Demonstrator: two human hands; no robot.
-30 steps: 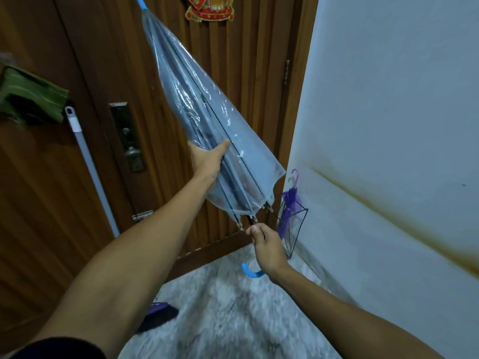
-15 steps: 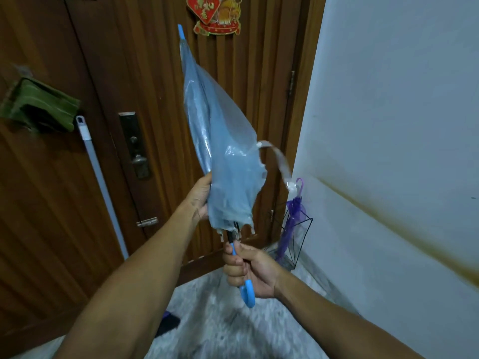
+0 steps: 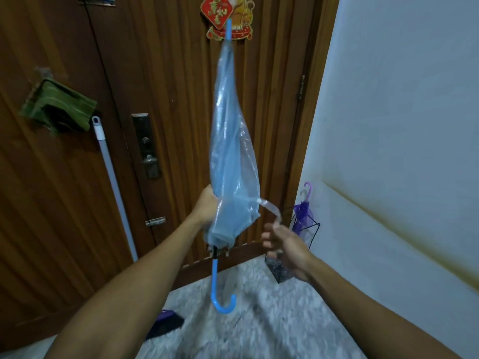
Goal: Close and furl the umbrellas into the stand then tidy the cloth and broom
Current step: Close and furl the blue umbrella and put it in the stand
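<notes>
The left hand [image 3: 207, 207] is gripping the clear blue umbrella [image 3: 230, 161] with fingers curled round the gathered canopy near its lower end, holding it upright in the middle of the view, its blue tip pointing to 12 o'clock and its blue hooked handle [image 3: 220, 294] hanging toward 6 o'clock above the floor. The right hand [image 3: 285, 246], at about 4 o'clock from the canopy, is pinching the end of the clear closing strap [image 3: 270, 207] between thumb and fingertips, the other fingers lying loosely curled; the strap is arcing from the canopy's edge across to that hand. Behind the umbrella a dark ribbed wooden door [image 3: 181, 99] is filling the background, carrying a metal lock plate [image 3: 145, 146] at 9 o'clock from the canopy and a red and gold decoration [image 3: 220, 14] at 12 o'clock. A green cloth [image 3: 58, 107] is hanging on the wood at about 10 o'clock, and just beside it the pale broom handle [image 3: 114, 187] is leaning against the door, with the dark broom head [image 3: 166, 323] lying on the speckled grey floor [image 3: 259, 320] at 7 o'clock. At 3 o'clock a wire umbrella stand [image 3: 308, 234] is standing in the corner against the white wall [image 3: 401, 125], holding a furled purple umbrella [image 3: 302, 213]. A brownish stain is running across the wall.
</notes>
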